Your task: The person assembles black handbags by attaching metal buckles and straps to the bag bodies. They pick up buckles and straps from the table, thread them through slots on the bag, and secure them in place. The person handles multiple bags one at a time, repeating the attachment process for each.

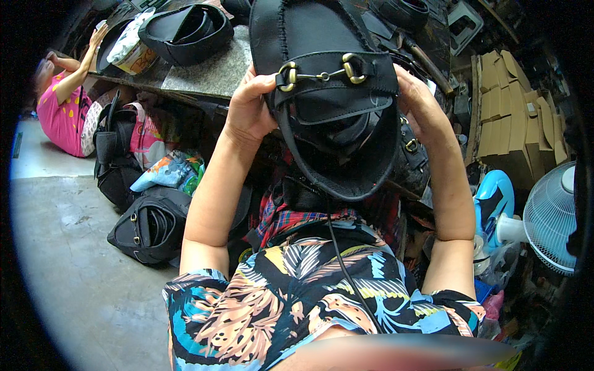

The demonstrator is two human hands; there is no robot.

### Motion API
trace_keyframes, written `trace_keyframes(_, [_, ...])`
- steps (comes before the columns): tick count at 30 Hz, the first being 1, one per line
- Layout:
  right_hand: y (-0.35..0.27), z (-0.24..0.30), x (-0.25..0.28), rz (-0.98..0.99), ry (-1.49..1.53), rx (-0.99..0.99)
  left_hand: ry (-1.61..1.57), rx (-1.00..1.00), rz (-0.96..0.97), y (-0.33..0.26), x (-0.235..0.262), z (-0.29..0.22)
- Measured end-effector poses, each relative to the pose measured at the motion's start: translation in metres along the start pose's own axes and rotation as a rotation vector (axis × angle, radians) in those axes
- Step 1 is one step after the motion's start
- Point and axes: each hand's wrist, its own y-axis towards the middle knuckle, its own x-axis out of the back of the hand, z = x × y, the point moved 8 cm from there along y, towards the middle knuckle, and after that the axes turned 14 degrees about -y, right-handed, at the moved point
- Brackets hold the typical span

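Observation:
A black leather loafer upper (322,133) with a brass-coloured metal bit across its strap is held up in front of me, its opening toward me. More black leather shows nested inside it. My left hand (252,102) grips its left edge, thumb by the bit's end. On the opposite side my right hand (424,102) curls round the edge, its fingertips partly hidden behind the leather. Beyond lies the workbench, where a ring-shaped black upper (213,46) rests near a grey stone slab (213,74).
More black uppers (139,232) are bundled at lower left beside colourful bags (164,173). A hammer-like tool (430,68) lies on the bench's right. Flat cardboard boxes (510,117) and a white fan (550,216) stand rightward. A person in pink (62,114) works at far left.

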Motion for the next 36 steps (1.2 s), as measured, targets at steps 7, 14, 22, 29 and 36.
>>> trace_keyframes(7, [0.000,0.001,-0.016,0.063,0.433,-0.039,0.295,0.033,-0.129,-0.005,0.017,-0.013])
trace_keyframes(14, [0.004,0.021,-0.041,0.022,0.570,0.115,0.673,-0.055,-0.168,-0.008,0.016,-0.029])
trace_keyframes(22, [0.009,0.024,-0.045,-0.057,0.402,0.040,1.806,-0.414,0.182,-0.025,-0.076,-0.033])
trace_keyframes(29, [-0.002,0.037,-0.049,-0.069,0.111,0.122,1.632,-0.138,0.174,-0.023,-0.074,-0.018])
trace_keyframes(36, [-0.010,0.038,-0.051,-0.139,-0.159,0.167,1.380,-0.038,0.084,-0.022,-0.057,-0.015])
